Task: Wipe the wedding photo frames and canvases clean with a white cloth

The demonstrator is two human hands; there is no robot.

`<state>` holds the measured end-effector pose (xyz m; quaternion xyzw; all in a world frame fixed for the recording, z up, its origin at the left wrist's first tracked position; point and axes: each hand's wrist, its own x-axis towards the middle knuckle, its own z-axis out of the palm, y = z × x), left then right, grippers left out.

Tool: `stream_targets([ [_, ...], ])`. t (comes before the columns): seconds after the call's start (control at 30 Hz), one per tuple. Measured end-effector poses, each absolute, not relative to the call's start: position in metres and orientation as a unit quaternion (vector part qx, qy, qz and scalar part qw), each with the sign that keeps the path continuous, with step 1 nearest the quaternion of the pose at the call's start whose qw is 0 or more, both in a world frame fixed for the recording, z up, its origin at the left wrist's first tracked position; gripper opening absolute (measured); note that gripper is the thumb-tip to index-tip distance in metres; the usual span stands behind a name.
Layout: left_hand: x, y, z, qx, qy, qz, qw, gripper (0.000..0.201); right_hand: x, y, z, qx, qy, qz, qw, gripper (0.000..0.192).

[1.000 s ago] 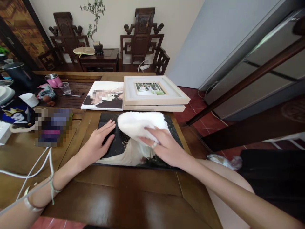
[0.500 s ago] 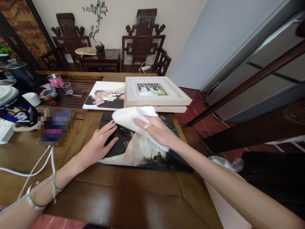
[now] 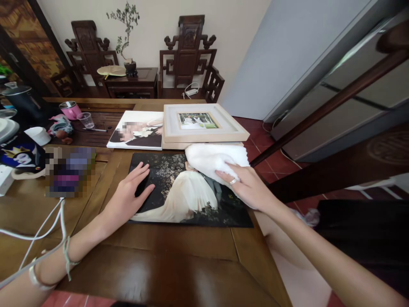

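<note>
A dark photo panel [image 3: 191, 200] showing a pale dress lies flat on the wooden table. My right hand [image 3: 246, 183] presses a white cloth [image 3: 214, 157] on the panel's upper right part, covering that corner. The fingers are bent over the cloth, and a ring shows on one of them. My left hand [image 3: 131, 192] rests on the panel's left edge with its fingers spread, holding nothing. Just behind the panel lie a light wooden picture frame [image 3: 204, 136] on top of another frame, and a white-edged photo print [image 3: 137, 130].
Along the left side are a phone-like blurred item [image 3: 70, 170] with white cables [image 3: 60, 217], a cartoon-printed container [image 3: 22, 157], a pink mug [image 3: 70, 111] and a clear cup [image 3: 86, 120]. Dark carved chairs [image 3: 188, 55] stand beyond the table [image 3: 153, 260]. A wooden rail [image 3: 319, 111] slants at right.
My right hand has moved the cloth to the right across the panel, uncovering its middle. The left hand stays at the left edge. The view has shifted slightly.
</note>
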<state>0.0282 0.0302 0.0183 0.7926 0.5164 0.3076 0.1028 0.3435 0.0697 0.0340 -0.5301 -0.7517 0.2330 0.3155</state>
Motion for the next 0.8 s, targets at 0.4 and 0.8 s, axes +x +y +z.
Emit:
stream_targets([
  [0.4,0.027,0.028,0.018,0.812,0.519,0.251,0.092,0.047,0.329,-0.015,0.052,-0.258,-0.937,0.143,0.186,0.019],
  [0.8,0.021,0.028,0.017,0.837,0.499,0.212,0.071,0.042,0.355,0.072,0.026,-0.430,-0.864,0.097,0.242,0.029],
])
